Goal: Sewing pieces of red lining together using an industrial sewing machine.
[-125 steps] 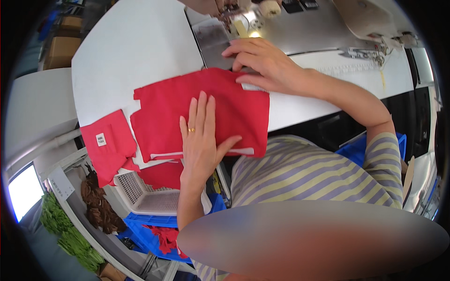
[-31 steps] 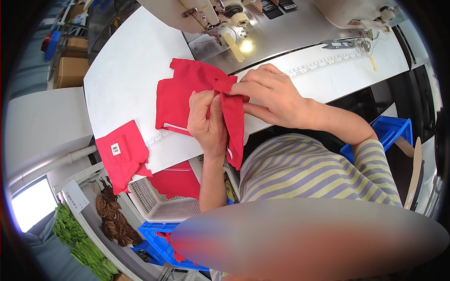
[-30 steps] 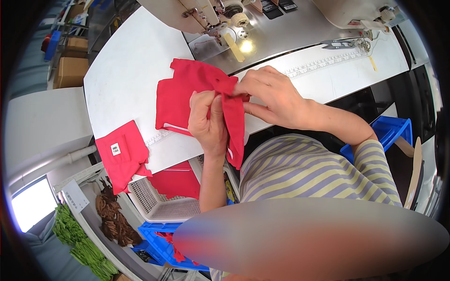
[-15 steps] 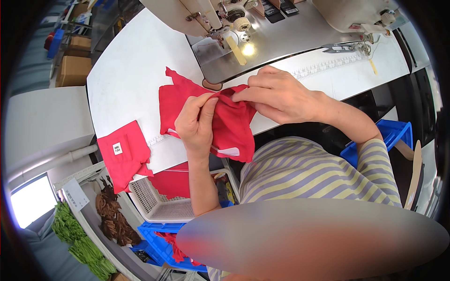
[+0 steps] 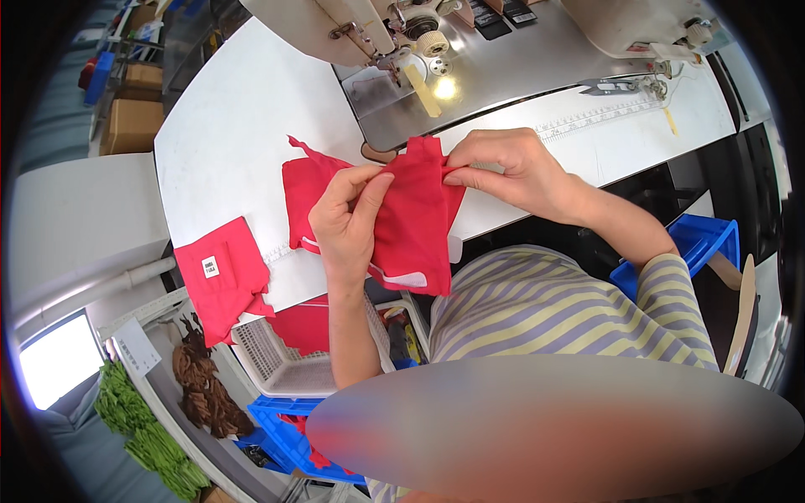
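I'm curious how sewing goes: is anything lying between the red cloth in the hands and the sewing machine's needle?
Nothing visible does. The left hand and right hand hold the red cloth just short of the sewing machine; the metal plate between looks bare.

Matt red woven cloth, soft and creased, at centre frame. Smooth white laminate table, faintly glossy, upper left. Brushed grey metal plate under glossy cream sewing machine, top centre. White plastic mesh basket and glossy blue plastic crate, lower left. Brown cardboard boxes, far left.
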`<act>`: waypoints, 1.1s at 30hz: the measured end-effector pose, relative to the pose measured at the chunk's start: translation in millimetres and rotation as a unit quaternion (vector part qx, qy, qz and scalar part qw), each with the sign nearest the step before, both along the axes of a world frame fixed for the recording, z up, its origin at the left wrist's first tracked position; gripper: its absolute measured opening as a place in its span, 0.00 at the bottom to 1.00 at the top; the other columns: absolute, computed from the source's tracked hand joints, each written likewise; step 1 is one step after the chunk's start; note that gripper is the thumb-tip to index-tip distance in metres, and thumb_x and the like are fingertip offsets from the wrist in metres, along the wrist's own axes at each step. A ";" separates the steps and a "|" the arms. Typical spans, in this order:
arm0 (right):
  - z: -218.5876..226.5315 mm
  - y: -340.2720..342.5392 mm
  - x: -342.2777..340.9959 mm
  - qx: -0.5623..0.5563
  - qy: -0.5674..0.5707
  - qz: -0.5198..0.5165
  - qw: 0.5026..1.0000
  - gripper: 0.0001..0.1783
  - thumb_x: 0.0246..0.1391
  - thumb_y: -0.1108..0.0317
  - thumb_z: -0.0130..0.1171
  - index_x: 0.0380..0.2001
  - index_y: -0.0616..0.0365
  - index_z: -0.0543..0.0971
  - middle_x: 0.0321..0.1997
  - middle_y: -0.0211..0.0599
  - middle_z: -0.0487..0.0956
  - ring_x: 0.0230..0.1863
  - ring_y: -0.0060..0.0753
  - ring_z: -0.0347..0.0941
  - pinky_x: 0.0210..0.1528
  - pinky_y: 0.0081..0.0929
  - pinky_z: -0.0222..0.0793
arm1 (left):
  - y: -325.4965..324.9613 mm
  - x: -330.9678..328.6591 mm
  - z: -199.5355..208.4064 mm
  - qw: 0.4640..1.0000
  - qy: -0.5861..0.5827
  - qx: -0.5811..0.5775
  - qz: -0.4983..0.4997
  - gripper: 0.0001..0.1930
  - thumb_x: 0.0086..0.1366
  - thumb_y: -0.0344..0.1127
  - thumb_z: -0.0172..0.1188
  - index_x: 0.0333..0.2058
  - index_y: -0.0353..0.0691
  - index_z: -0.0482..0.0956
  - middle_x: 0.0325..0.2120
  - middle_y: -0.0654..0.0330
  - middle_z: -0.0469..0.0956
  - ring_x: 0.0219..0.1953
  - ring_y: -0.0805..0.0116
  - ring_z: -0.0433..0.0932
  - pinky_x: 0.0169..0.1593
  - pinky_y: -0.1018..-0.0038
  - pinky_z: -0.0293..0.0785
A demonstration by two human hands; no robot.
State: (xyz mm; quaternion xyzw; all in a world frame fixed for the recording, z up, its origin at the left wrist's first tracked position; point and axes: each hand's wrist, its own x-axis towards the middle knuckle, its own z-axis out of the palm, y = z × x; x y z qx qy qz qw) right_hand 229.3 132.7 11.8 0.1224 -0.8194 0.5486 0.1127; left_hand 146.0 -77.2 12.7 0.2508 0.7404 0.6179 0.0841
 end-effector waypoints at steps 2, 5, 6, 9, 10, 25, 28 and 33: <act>-4.1 -4.8 4.5 -0.105 -0.035 -0.061 0.992 0.05 0.53 0.70 0.62 0.31 0.61 0.81 0.31 0.38 0.81 0.32 0.29 0.78 0.36 0.25 0.72 | -1.4 -1.1 2.9 1.000 0.021 -0.020 0.010 0.05 0.58 0.24 0.64 0.33 0.31 0.79 0.25 0.66 0.76 0.27 0.80 0.69 0.32 0.83 0.66; -6.4 -4.0 6.2 -0.137 -0.086 -0.069 0.985 0.05 0.53 0.72 0.62 0.32 0.62 0.82 0.31 0.35 0.82 0.33 0.23 0.77 0.39 0.22 0.72 | -3.3 -1.8 7.9 1.000 0.026 -0.009 0.011 0.05 0.58 0.24 0.64 0.32 0.30 0.79 0.26 0.65 0.76 0.29 0.81 0.69 0.34 0.83 0.66; -6.6 -3.4 5.8 -0.148 -0.101 -0.069 0.981 0.05 0.53 0.72 0.61 0.32 0.62 0.82 0.31 0.34 0.82 0.34 0.21 0.77 0.40 0.20 0.72 | -3.2 -1.5 8.9 1.000 0.015 0.021 -0.003 0.05 0.57 0.23 0.64 0.32 0.30 0.79 0.26 0.65 0.76 0.29 0.81 0.70 0.34 0.83 0.66; -7.0 -3.9 2.5 -0.259 -0.188 -0.002 0.947 0.06 0.52 0.77 0.61 0.35 0.64 0.82 0.30 0.32 0.81 0.36 0.17 0.75 0.41 0.18 0.70 | -2.1 0.9 10.0 0.999 0.026 0.003 0.027 0.04 0.57 0.23 0.64 0.31 0.31 0.79 0.26 0.65 0.76 0.28 0.81 0.70 0.33 0.83 0.66; -6.8 -5.0 2.6 -0.257 -0.183 0.001 0.949 0.06 0.52 0.77 0.61 0.34 0.64 0.82 0.30 0.32 0.81 0.36 0.17 0.75 0.40 0.18 0.70 | -2.0 1.8 10.3 0.999 0.020 -0.008 0.023 0.04 0.57 0.23 0.64 0.31 0.31 0.79 0.26 0.65 0.76 0.28 0.81 0.70 0.33 0.83 0.66; 6.4 -1.3 3.6 -0.173 -0.176 -0.021 0.969 0.06 0.53 0.72 0.62 0.32 0.63 0.82 0.28 0.31 0.81 0.32 0.17 0.74 0.38 0.18 0.69 | -14.0 -8.3 11.8 0.999 -0.038 0.028 -0.006 0.04 0.56 0.22 0.65 0.31 0.30 0.80 0.23 0.67 0.75 0.26 0.82 0.67 0.30 0.85 0.62; 6.8 -0.5 4.5 -0.161 -0.162 -0.025 0.973 0.05 0.54 0.72 0.62 0.31 0.63 0.82 0.28 0.32 0.82 0.32 0.17 0.74 0.38 0.18 0.69 | -14.1 -8.2 10.2 1.000 -0.020 0.021 -0.005 0.04 0.57 0.22 0.64 0.32 0.30 0.81 0.22 0.67 0.74 0.25 0.82 0.65 0.29 0.85 0.59; 5.7 1.4 5.4 -0.144 -0.148 -0.030 0.978 0.05 0.53 0.72 0.62 0.30 0.63 0.82 0.28 0.32 0.82 0.32 0.18 0.75 0.38 0.18 0.70 | -13.8 -8.9 9.8 0.999 -0.032 0.028 -0.008 0.03 0.58 0.24 0.64 0.32 0.30 0.81 0.21 0.70 0.72 0.24 0.84 0.62 0.27 0.84 0.56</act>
